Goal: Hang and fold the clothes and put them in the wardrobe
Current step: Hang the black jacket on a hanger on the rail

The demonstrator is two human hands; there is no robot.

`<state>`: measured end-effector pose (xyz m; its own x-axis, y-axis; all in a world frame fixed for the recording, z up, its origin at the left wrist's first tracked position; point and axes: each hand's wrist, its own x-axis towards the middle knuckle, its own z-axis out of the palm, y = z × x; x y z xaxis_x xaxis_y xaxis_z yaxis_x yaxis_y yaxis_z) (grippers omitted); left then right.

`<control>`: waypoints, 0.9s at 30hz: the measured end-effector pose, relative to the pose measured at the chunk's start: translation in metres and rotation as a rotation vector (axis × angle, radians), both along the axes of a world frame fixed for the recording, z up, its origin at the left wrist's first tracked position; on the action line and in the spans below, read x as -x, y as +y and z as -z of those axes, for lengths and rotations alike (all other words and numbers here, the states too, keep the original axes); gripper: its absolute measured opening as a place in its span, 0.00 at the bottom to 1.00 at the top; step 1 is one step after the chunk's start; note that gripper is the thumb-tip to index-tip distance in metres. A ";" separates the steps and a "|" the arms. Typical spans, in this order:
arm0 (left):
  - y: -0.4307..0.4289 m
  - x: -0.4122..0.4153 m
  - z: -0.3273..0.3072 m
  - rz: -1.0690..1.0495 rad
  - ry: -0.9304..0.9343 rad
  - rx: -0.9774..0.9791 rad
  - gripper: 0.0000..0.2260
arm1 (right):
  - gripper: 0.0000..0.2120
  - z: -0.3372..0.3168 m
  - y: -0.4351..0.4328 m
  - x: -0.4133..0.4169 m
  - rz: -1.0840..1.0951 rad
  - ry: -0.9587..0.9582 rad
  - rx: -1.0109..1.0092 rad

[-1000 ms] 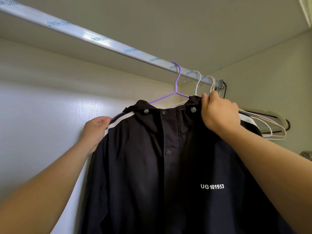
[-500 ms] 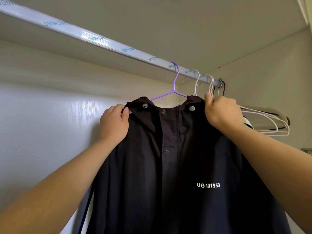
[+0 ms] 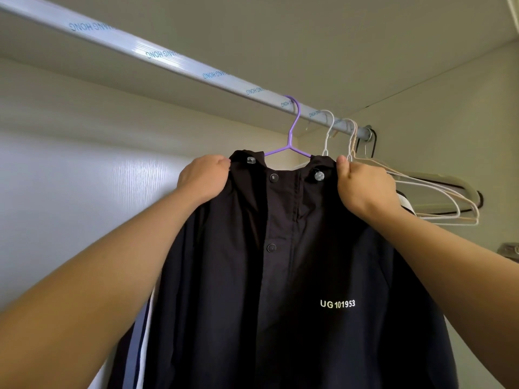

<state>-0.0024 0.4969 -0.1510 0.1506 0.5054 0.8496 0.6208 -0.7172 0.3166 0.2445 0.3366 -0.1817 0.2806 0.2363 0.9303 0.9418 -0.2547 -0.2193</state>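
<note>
A black jacket (image 3: 280,276) with snap buttons and white "UG 101953" lettering hangs on a purple hanger (image 3: 292,136). The hanger's hook sits over the silver wardrobe rail (image 3: 157,56). My left hand (image 3: 203,178) grips the jacket's collar at its left corner. My right hand (image 3: 359,186) pinches the collar at its right corner. Both forearms reach up from the bottom of the view. The jacket's lower part runs out of frame.
Several bare white and beige hangers (image 3: 438,203) hang bunched at the rail's right end, just behind my right hand. The wardrobe's white back wall (image 3: 84,192) is at left, its side wall (image 3: 449,122) at right, its ceiling above.
My left hand has slid from the jacket's left shoulder inward and up to the collar's left corner. The right hand has stayed on the collar's right side.
</note>
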 end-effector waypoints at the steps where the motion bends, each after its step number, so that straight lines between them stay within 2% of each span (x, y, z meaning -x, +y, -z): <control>1: 0.001 0.003 -0.004 0.057 0.009 0.046 0.16 | 0.25 0.000 -0.001 0.000 -0.002 -0.004 -0.003; 5: 0.005 0.013 -0.012 0.247 -0.051 0.131 0.11 | 0.26 -0.002 -0.003 0.000 0.011 -0.008 -0.002; 7: 0.007 0.019 -0.007 0.355 -0.169 0.168 0.06 | 0.26 -0.003 -0.004 0.001 0.019 0.001 0.009; 10: 0.011 0.032 0.007 0.546 -0.367 0.234 0.05 | 0.26 -0.004 -0.006 0.002 0.025 0.025 -0.001; 12: 0.014 0.041 0.018 0.583 -0.431 0.282 0.09 | 0.25 -0.003 -0.006 0.003 0.013 0.044 -0.052; 15: 0.022 0.053 0.030 0.611 -0.473 0.348 0.16 | 0.13 -0.001 -0.004 0.016 -0.021 0.097 -0.268; 16: 0.025 0.056 0.032 0.620 -0.467 0.359 0.18 | 0.14 -0.001 -0.003 0.025 -0.025 0.064 -0.323; 18: 0.027 0.063 0.036 0.625 -0.404 0.361 0.18 | 0.17 -0.006 -0.003 0.049 -0.065 -0.124 -0.370; 20: 0.028 0.066 0.039 0.611 -0.341 0.343 0.17 | 0.13 -0.014 0.001 0.077 -0.145 -0.339 -0.294; 22: 0.029 0.068 0.041 0.570 -0.303 0.310 0.15 | 0.13 -0.022 0.009 0.105 -0.167 -0.413 -0.095; 25: 0.030 0.069 0.043 0.503 -0.282 0.261 0.14 | 0.15 -0.032 0.023 0.130 -0.186 -0.199 0.153; 27: 0.032 0.071 0.044 0.495 -0.298 0.242 0.12 | 0.17 -0.038 0.033 0.135 -0.205 -0.056 0.214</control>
<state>-0.0732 0.5292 -0.1954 0.1903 0.6199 0.7613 0.0936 -0.7834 0.6145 0.1091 0.3695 -0.1435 0.1560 0.4754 0.8658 0.9876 -0.0926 -0.1271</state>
